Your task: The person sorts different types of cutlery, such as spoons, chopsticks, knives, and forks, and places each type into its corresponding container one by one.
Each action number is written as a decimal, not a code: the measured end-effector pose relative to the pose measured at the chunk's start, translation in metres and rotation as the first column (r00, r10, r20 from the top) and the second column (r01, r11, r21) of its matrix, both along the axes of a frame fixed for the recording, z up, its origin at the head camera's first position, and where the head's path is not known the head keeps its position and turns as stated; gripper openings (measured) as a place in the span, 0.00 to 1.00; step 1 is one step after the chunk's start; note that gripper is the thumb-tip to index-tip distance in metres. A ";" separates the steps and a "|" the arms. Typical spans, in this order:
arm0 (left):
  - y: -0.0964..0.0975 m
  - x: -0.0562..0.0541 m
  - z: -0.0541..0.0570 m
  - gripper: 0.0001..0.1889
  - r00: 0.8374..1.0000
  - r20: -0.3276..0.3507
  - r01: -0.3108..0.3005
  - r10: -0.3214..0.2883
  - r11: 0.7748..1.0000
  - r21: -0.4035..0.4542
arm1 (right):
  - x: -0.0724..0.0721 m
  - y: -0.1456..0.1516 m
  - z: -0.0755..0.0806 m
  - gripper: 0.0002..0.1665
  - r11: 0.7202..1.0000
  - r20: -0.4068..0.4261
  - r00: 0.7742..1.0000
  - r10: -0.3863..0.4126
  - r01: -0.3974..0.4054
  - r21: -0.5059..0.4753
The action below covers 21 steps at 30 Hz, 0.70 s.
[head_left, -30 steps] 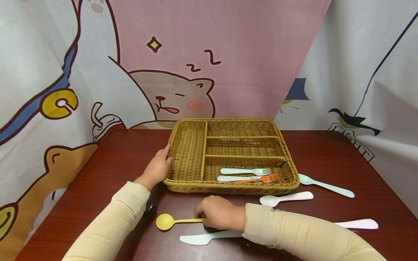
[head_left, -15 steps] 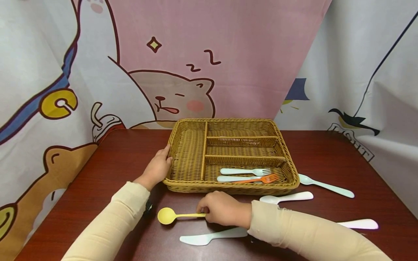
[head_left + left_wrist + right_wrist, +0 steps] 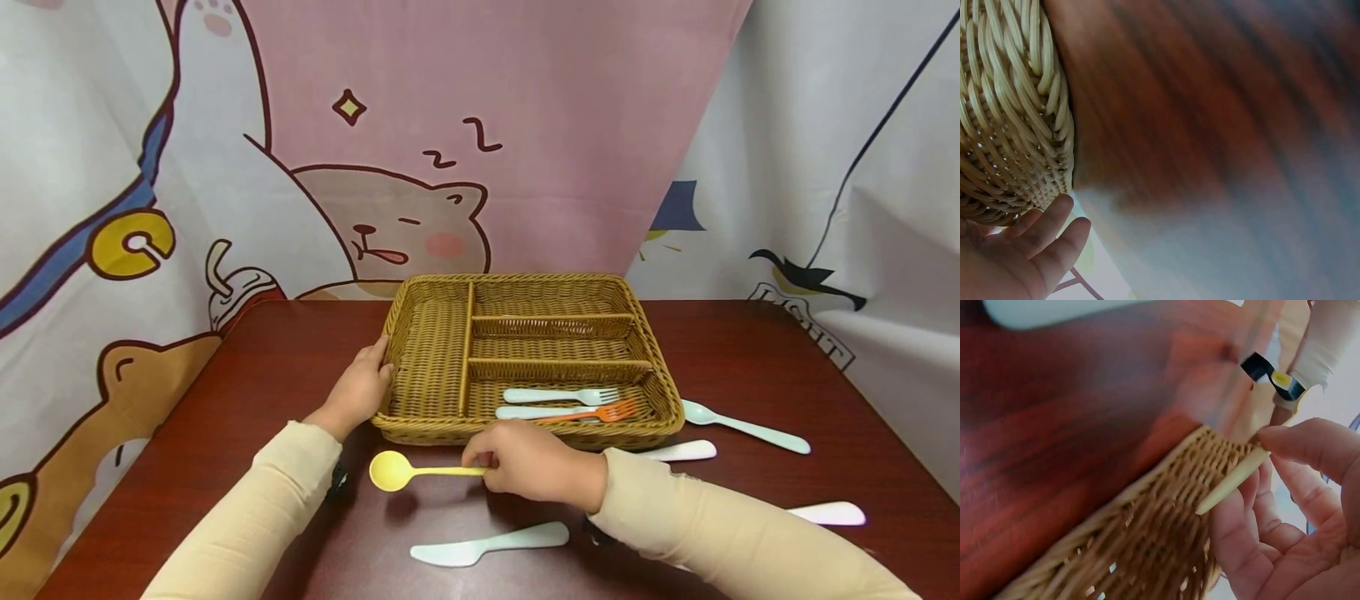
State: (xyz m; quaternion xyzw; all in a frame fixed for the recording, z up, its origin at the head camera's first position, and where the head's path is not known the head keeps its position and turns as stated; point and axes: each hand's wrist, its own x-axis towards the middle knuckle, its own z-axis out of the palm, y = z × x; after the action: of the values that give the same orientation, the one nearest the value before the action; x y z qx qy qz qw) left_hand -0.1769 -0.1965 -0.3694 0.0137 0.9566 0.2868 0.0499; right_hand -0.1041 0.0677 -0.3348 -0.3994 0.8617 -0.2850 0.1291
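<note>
A pale knife [image 3: 487, 546] lies nearest, before the basket [image 3: 427, 350]. Closer to it, the right hand [image 3: 528, 462] pinches the yellow spoon [image 3: 420, 472] above the bench [image 3: 750, 350]. The left hand [image 3: 356, 392], fingers extended, touches the basket's left side.

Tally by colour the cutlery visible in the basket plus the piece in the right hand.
Orange: 1, the orange fork
Pale green: 2, the upper fork and the piece partly under the orange one
Yellow: 1, the yellow spoon in the right hand
Total: 4
</note>
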 end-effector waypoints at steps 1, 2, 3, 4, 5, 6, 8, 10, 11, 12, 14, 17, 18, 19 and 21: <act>0.000 0.000 0.000 0.30 1.000 0.001 -0.002 0.002 1.000 -0.001 | -0.001 0.002 0.001 0.16 1.000 0.006 1.000 -0.002 0.002 -0.010; 0.000 0.000 0.000 0.30 1.000 0.000 -0.002 0.002 1.000 -0.003 | -0.001 0.004 0.003 0.16 1.000 0.009 1.000 -0.004 0.005 -0.018; 0.000 0.000 -0.001 0.30 1.000 -0.003 -0.004 0.004 1.000 -0.002 | -0.002 0.005 0.004 0.17 1.000 0.008 1.000 -0.007 0.007 -0.025; 0.000 0.000 -0.001 0.30 1.000 -0.006 -0.005 0.005 1.000 -0.002 | -0.003 0.007 0.006 0.17 0.999 0.004 1.000 -0.012 0.012 -0.031; 0.000 0.000 -0.001 0.30 1.000 -0.010 -0.005 0.005 1.000 -0.004 | -0.004 0.009 0.007 0.16 0.999 -0.003 1.000 -0.016 0.016 -0.037; 0.000 -0.001 -0.001 0.30 1.000 -0.014 -0.004 0.004 1.000 -0.007 | -0.005 0.011 0.009 0.16 0.999 -0.007 1.000 -0.024 0.024 -0.042; 0.000 -0.001 0.000 0.30 1.000 -0.017 -0.003 0.003 1.000 -0.012 | -0.007 0.014 0.012 0.16 0.998 -0.013 0.999 -0.044 0.043 -0.053; 0.000 0.000 0.000 0.30 1.000 -0.016 -0.003 0.002 1.000 -0.014 | -0.009 0.016 0.014 0.16 0.996 -0.020 0.997 -0.069 0.067 -0.063; 0.000 0.000 0.000 0.30 1.000 -0.014 -0.002 0.002 1.000 -0.016 | -0.010 0.018 0.016 0.16 0.994 -0.033 0.996 -0.081 0.078 -0.073; 0.000 0.000 0.001 0.30 1.000 -0.012 -0.001 0.000 1.000 -0.017 | -0.011 0.019 0.017 0.16 0.992 -0.048 0.995 -0.092 0.088 -0.086; 0.001 0.001 0.001 0.30 1.000 -0.013 0.002 -0.002 1.000 -0.017 | -0.014 0.022 0.020 0.16 0.989 -0.084 0.990 -0.111 0.102 -0.103; 0.001 0.001 0.002 0.30 1.000 -0.018 0.006 -0.007 1.000 -0.017 | -0.019 0.027 0.023 0.14 0.984 -0.143 0.979 -0.143 0.125 -0.127; 0.001 0.002 0.002 0.30 1.000 -0.020 0.006 -0.007 1.000 -0.017 | -0.021 0.028 0.024 0.13 0.983 -0.152 0.977 -0.150 0.131 -0.133; 0.001 0.002 0.002 0.30 1.000 -0.022 0.006 -0.007 1.000 -0.015 | -0.023 0.029 0.025 0.12 0.981 -0.157 0.975 -0.159 0.138 -0.134; 0.001 0.002 0.002 0.30 1.000 -0.020 0.005 -0.005 1.000 -0.012 | -0.028 0.032 0.026 0.11 0.978 -0.169 0.970 -0.176 0.153 -0.140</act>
State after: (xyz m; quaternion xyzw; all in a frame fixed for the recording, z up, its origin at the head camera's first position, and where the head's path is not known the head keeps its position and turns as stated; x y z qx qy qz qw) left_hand -0.1749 -0.1951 -0.3672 0.0187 0.9587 0.2809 0.0410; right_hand -0.1319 0.1000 -0.3087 -0.3581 0.8803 -0.3111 0.0008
